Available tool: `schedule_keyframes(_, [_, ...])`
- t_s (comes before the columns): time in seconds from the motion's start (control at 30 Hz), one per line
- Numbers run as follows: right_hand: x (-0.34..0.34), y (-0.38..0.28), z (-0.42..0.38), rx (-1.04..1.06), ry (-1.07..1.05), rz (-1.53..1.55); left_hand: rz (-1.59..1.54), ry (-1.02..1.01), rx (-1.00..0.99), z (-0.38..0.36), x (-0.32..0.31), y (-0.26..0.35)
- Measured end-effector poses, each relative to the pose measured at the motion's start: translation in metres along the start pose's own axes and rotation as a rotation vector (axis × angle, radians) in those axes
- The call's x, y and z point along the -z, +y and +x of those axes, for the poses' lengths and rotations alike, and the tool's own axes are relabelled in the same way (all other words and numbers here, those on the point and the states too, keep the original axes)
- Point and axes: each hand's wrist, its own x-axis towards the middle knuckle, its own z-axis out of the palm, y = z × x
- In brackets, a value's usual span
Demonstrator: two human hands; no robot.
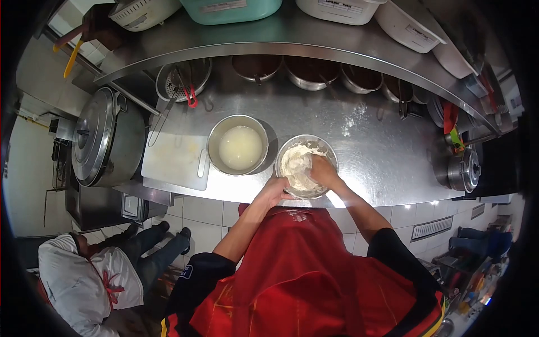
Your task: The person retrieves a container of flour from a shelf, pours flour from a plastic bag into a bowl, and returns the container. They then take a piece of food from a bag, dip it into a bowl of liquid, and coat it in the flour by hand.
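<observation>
A metal mixing bowl stands near the counter's front edge with pale flour or floury dough inside. My left hand grips its lower left rim. Reaching in from the right, my right hand is down in the floury mass; its fingers are coated and mostly hidden, so their closure does not show. Just left of the bowl sits a metal pot holding a cloudy, whitish liquid.
A white cutting board and a large lidded pot lie to the left. Several pans line the back beneath a shelf with plastic tubs. A smaller lidded pot stands right. A person is behind at left.
</observation>
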Motion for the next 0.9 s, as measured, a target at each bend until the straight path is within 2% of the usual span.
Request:
schedule_keyframes(0.03, [0.004,-0.001,0.001,0.007,-0.047,0.077,0.011,-0.001,-0.003,0.0,0.0,0.0])
schedule_keyframes(0.13, [0.003,0.002,0.006,0.014,-0.076,0.051,0.01,-0.017,-0.009,0.002,0.001,-0.003])
schedule_keyframes(0.23, [-0.011,0.0,-0.013,0.082,0.144,-0.202,-0.01,-0.053,-0.018,0.011,0.009,-0.008])
schedule_keyframes(0.33, [-0.058,0.026,-0.003,0.239,0.027,-0.264,0.018,-0.093,0.007,0.021,0.014,-0.009])
schedule_keyframes(0.37, [-0.05,-0.002,-0.004,0.172,-0.163,-0.318,0.037,-0.103,0.021,0.023,0.015,-0.006])
schedule_keyframes(0.47, [-0.039,0.003,0.01,0.338,-0.319,-0.193,-0.036,-0.102,-0.024,0.014,0.013,0.012])
schedule_keyframes(0.5, [-0.032,0.001,0.01,0.363,-0.301,-0.222,-0.077,-0.123,-0.008,0.02,0.017,0.014])
schedule_keyframes(0.6, [-0.005,-0.008,0.007,0.345,-0.476,-0.151,-0.146,-0.17,0.044,0.029,0.025,0.015])
schedule_keyframes(0.63, [-0.026,0.019,0.015,0.38,-0.336,-0.115,-0.131,-0.17,0.03,0.03,0.026,0.014])
schedule_keyframes(0.73, [-0.003,-0.017,-0.001,0.229,-0.329,-0.192,-0.094,-0.156,0.009,0.026,0.022,0.011])
schedule_keyframes(0.77, [-0.016,-0.006,0.003,0.247,-0.194,-0.234,-0.08,-0.144,0.015,0.026,0.021,0.01])
schedule_keyframes(0.87, [-0.027,-0.013,0.015,0.006,-0.132,-0.28,-0.056,-0.124,0.027,0.025,0.019,0.004])
schedule_keyframes(0.9, [-0.024,-0.012,0.017,0.01,-0.099,-0.249,-0.051,-0.122,0.028,0.026,0.017,0.003])
